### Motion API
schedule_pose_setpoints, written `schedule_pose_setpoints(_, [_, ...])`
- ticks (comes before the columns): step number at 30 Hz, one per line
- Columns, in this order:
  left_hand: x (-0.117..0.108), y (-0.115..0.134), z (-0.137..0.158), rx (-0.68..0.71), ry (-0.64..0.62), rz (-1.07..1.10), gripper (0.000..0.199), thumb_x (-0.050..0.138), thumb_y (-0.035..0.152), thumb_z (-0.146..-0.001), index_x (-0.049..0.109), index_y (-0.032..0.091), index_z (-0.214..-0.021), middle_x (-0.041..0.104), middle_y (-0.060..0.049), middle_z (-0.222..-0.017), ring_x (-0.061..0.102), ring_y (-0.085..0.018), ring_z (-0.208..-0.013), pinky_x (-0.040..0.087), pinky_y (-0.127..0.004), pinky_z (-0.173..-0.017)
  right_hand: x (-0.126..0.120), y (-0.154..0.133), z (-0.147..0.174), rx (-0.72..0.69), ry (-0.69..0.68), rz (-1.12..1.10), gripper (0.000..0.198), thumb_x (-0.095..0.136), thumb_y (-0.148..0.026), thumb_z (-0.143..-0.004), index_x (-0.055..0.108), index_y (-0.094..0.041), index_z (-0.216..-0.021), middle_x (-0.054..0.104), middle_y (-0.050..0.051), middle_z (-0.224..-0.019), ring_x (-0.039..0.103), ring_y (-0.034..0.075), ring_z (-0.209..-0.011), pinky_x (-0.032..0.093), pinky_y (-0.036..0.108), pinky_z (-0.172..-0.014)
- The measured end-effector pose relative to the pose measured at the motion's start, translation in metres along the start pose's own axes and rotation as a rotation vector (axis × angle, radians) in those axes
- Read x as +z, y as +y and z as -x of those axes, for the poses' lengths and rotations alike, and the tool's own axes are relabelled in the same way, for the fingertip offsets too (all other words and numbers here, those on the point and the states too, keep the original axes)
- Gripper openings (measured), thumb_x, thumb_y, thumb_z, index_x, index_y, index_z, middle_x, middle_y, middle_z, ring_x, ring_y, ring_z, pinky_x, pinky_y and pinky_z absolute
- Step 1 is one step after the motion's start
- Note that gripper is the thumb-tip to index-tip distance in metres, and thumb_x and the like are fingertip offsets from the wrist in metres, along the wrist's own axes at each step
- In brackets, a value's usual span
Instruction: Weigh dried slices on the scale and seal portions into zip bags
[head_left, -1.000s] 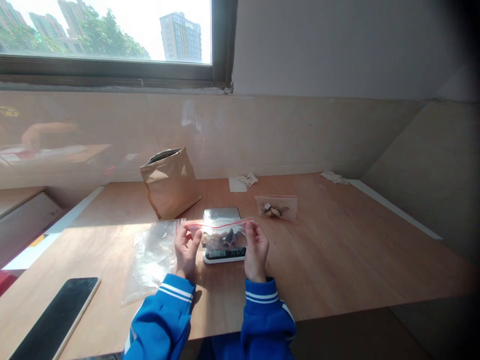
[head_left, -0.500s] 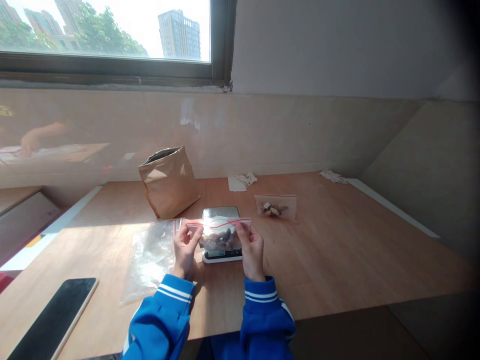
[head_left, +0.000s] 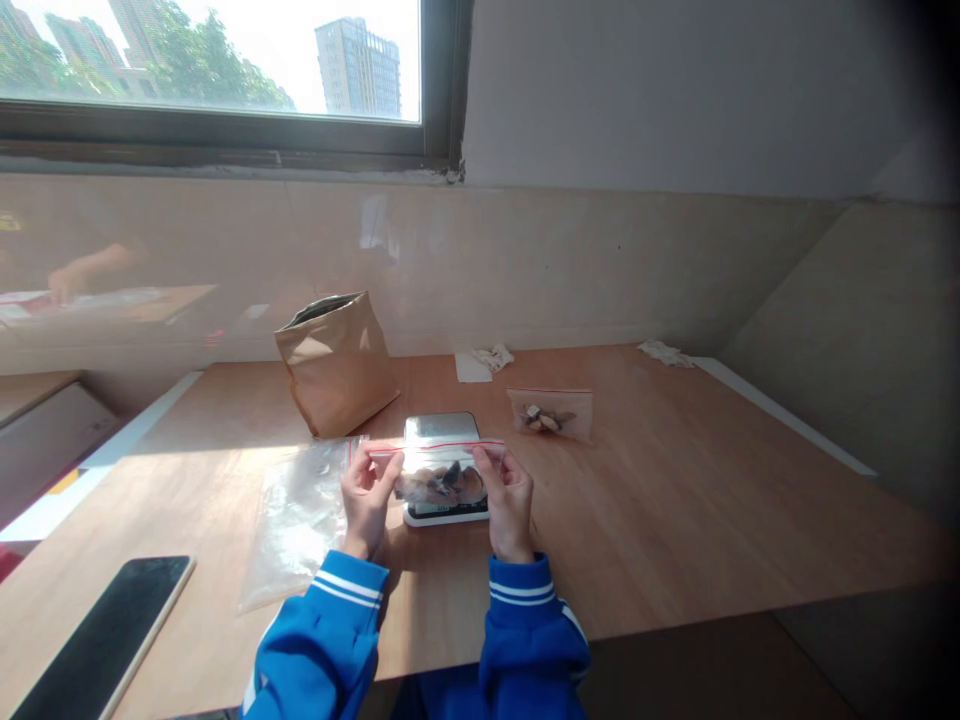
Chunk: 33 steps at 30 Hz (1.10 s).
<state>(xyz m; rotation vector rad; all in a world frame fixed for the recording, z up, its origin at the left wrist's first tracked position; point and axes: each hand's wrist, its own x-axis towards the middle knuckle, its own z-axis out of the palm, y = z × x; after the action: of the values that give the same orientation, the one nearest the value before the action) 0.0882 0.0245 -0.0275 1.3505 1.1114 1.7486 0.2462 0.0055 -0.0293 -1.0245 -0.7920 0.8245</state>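
A clear zip bag (head_left: 442, 484) with a red seal line is stretched between my two hands, with several brown and dark pieces inside that I cannot name. My left hand (head_left: 367, 500) pinches its upper left corner. At the upper right corner, my right hand (head_left: 510, 500) grips it between thumb and fingers. Below and behind the bag is a digital kitchen scale (head_left: 442, 427), its display partly covered. Flat clear plastic bags (head_left: 296, 520) lie beside my left hand.
An open brown paper bag (head_left: 341, 370) stands behind on the left. Another filled zip bag (head_left: 555, 415) sits at back right. A phone (head_left: 105, 640) lies at front left. White paper (head_left: 474, 368) and crumpled scraps (head_left: 666, 353) are near the wall.
The zip bag's top edge has gone from wavy to pulled straight. My hands have moved slightly apart, and the pieces inside show more clearly.
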Motion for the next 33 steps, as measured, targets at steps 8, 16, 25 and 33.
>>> schedule_pose_setpoints(8, [0.0027, 0.0029, 0.0008, -0.104, -0.102, 0.055, 0.023, 0.072, 0.036, -0.074, 0.067, 0.017, -0.088, 0.063, -0.004, -0.09, 0.061, -0.015, -0.079, 0.048, -0.024, -0.066, 0.0011, 0.0023, 0.0007, 0.062, -0.081, -0.095, 0.033, 0.069, -0.046, -0.076, 0.068, -0.015, -0.086, 0.073, 0.007, -0.083, 0.067, 0.02, -0.076, 0.053, 0.031, -0.068])
schedule_pose_setpoints(16, [0.0053, 0.0045, 0.0002, -0.155, -0.1, 0.137, 0.019, 0.075, 0.031, -0.072, 0.066, 0.016, -0.078, 0.06, -0.002, -0.08, 0.059, -0.013, -0.072, 0.047, -0.022, -0.06, 0.0041, -0.0023, 0.0034, 0.038, -0.189, -0.053, 0.035, 0.066, -0.045, -0.08, 0.066, -0.016, -0.101, 0.072, 0.009, -0.102, 0.067, 0.021, -0.093, 0.052, 0.032, -0.083])
schedule_pose_setpoints(25, [0.0052, 0.0014, -0.0066, -0.235, -0.114, 0.253, 0.019, 0.079, 0.026, -0.065, 0.066, 0.013, -0.071, 0.056, -0.002, -0.081, 0.056, -0.012, -0.076, 0.045, -0.021, -0.067, 0.0013, 0.0035, 0.0023, 0.035, -0.079, 0.062, 0.032, 0.072, -0.046, -0.075, 0.072, -0.015, -0.083, 0.073, 0.005, -0.08, 0.066, 0.02, -0.077, 0.053, 0.03, -0.071])
schedule_pose_setpoints(33, [0.0048, 0.0053, -0.004, -0.253, -0.121, 0.268, 0.024, 0.079, 0.025, -0.065, 0.058, 0.013, -0.069, 0.053, 0.001, -0.077, 0.052, -0.009, -0.07, 0.041, -0.018, -0.063, -0.0001, 0.0054, 0.0028, 0.023, -0.064, 0.053, 0.029, 0.073, -0.043, -0.074, 0.072, -0.015, -0.083, 0.073, 0.005, -0.079, 0.067, 0.019, -0.077, 0.053, 0.03, -0.072])
